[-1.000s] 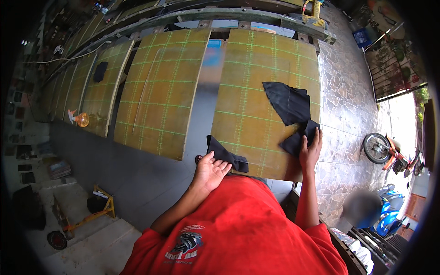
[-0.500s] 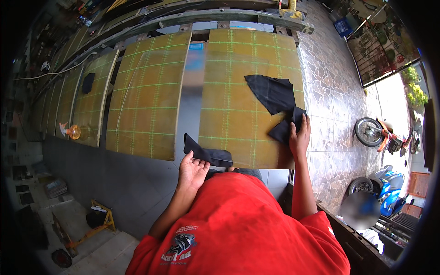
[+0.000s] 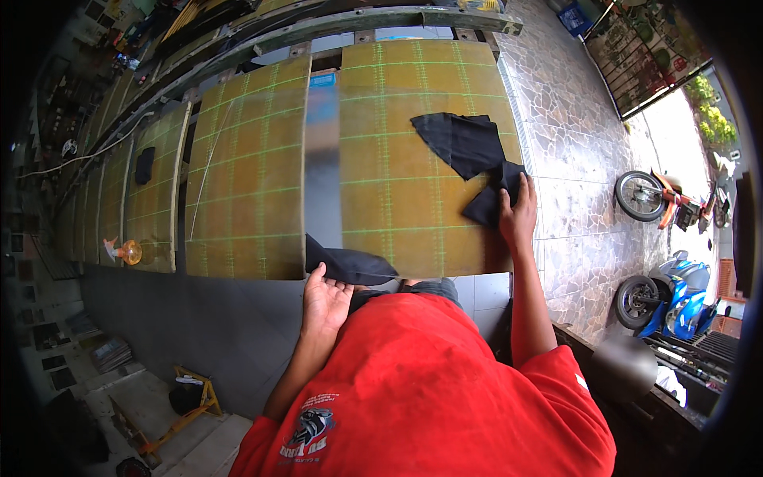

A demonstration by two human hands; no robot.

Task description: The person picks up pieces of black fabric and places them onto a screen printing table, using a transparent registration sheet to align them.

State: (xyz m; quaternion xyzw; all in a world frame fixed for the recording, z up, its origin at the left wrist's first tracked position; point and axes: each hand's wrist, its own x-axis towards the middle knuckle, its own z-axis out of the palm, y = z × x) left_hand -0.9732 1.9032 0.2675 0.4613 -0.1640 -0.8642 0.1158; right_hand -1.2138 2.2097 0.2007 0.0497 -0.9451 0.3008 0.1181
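Note:
My left hand [image 3: 327, 300] is palm up at the near edge of the boards, its thumb and fingers pinching a dark narrow piece of black cloth [image 3: 356, 265]. That cloth spans the gap and reaches onto the near-left corner of the right-hand board [image 3: 366, 167]. At this board's right edge, my right hand [image 3: 519, 215] closes its thumb and fingers on a folded black cloth piece [image 3: 511, 173]. A larger, fan-shaped black cloth piece [image 3: 469, 143] lies flat just beyond it, partly overlapped. The board is yellowish, with green grid lines.
More lined boards [image 3: 246, 175] stand in a row to the left. One bears a small black cloth piece [image 3: 144, 165] and an orange spray bottle [image 3: 125, 252]. A metal rail [image 3: 381, 17] runs behind. Motorcycles, one of them blue [image 3: 679, 298], stand on the tiled floor at right.
The whole view has shifted slightly. In my left hand the cloth has come a little toward me and spread out wider. My right hand keeps its grip at the board's right edge.

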